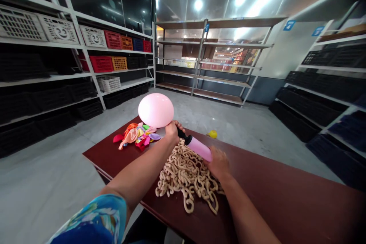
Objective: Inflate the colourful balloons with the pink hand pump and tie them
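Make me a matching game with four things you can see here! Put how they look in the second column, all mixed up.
Things:
1. Big balloon
2. Pump
3. Floppy balloons
4. Tangled heap

How they look:
A. Beige and curly, on the table
B. Pink and black, held by the right hand
C. Pale pink and puffed up
D. Many colours, not puffed up

Right pairs: 1-C, 2-B, 3-D, 4-A

Balloons [132, 136] left of coils [184, 171], shelves [220, 80] behind table [274, 190]
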Available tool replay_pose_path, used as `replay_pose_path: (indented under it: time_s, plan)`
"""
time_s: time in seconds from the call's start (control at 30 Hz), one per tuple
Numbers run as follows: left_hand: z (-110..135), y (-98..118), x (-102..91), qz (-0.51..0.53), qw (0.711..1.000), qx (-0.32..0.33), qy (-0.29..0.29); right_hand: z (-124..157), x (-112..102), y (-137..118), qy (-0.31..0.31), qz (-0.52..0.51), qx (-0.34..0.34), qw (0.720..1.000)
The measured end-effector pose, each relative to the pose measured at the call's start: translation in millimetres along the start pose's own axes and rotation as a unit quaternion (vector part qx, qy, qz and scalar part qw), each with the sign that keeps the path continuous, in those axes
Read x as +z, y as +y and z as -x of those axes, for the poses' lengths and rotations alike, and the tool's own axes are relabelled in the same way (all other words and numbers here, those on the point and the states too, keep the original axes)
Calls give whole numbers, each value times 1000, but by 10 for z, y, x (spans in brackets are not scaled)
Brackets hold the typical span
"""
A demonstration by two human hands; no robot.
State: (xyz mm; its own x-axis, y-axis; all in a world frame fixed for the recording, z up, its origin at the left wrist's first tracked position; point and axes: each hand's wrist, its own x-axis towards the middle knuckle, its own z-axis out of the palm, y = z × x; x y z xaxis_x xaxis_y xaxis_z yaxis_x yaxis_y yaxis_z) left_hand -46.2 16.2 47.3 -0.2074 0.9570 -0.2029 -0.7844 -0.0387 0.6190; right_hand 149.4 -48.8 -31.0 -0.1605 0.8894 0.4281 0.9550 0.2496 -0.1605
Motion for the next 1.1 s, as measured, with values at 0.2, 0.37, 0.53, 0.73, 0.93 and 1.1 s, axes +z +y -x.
replay_pose_path:
  time_s: [0.2,0.37,0.53,0.73,0.93,1.1]
  plan:
    - [-78,185,-16,-20,999,15,21,-17,-20,25,-2,-1,0,1000]
    - [-221,663,-32,-33,997,59,20,-35,5,48,-9,-1,31,999]
    - [-235,727,-27,-29,997,60,25,-34,14,45,-11,1,38,999]
    - [-103,187,40,-20,1000,20,8,-13,20,28,-3,-14,20,1000]
    - [-29,-40,55,-22,1000,-5,0,-7,-2,3,-2,-26,14,1000]
    - [-121,315,13,-29,1000,7,0,-1,-40,-17,-11,-24,12,1000]
